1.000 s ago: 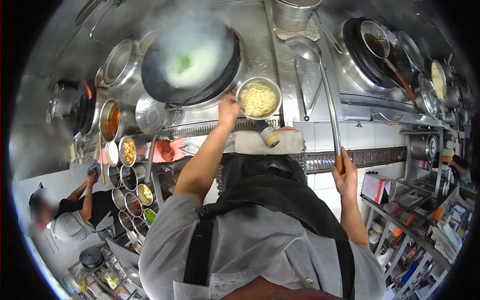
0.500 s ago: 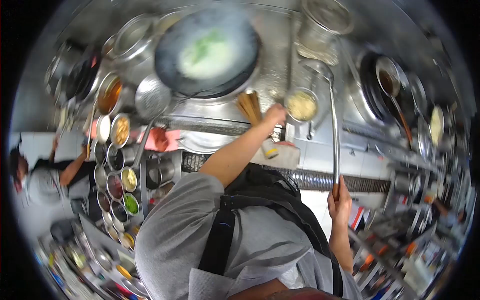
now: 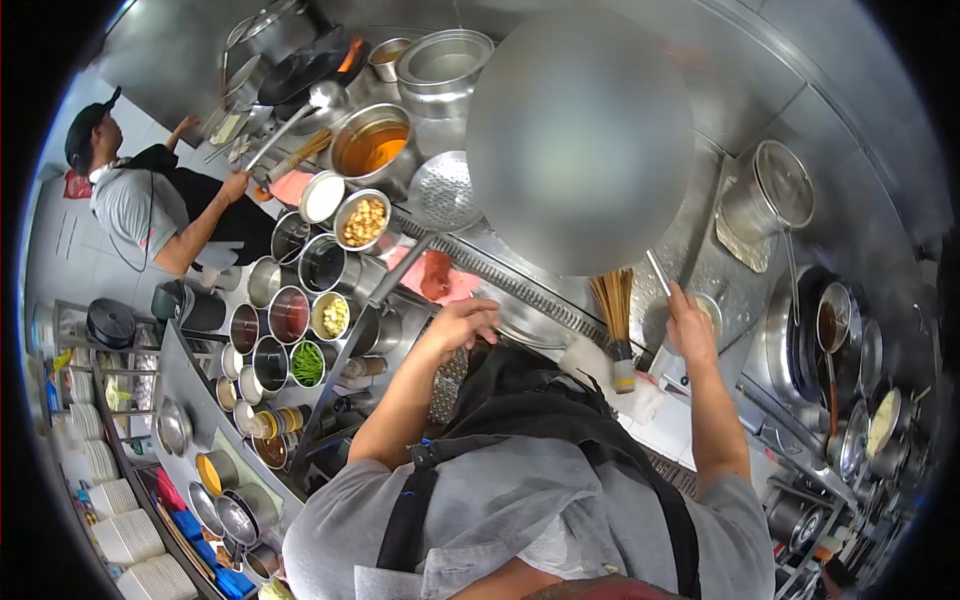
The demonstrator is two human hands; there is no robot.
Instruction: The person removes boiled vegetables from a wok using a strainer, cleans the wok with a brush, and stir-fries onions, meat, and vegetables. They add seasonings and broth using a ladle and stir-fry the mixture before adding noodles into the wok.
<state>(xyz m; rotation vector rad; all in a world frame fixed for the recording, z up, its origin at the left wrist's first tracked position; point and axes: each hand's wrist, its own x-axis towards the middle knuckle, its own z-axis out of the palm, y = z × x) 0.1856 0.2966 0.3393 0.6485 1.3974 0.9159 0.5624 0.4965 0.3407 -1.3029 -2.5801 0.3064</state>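
My right hand is wrapped round the handle of a ladle. Its metal shaft slants up and left; a large grey blurred disc hides the area beyond, and the ladle's bowl is not visible. Partly behind that hand is a metal bowl with pale contents. My left hand hovers with loosely bent fingers apart and holds nothing. It is nearest a pink cloth at the stove's front edge. Between my hands leans a bamboo wok brush.
A perforated skimmer lies left of the blurred area, beside a pot of orange liquid. Several ingredient containers crowd the left. A strainer on a pot and dark woks stand right. Another person works far left.
My left hand has left the rim of the bowl with pale contents and moved left. My right hand has moved forward with the ladle. The view has turned, and a blurred disc covers the wok.
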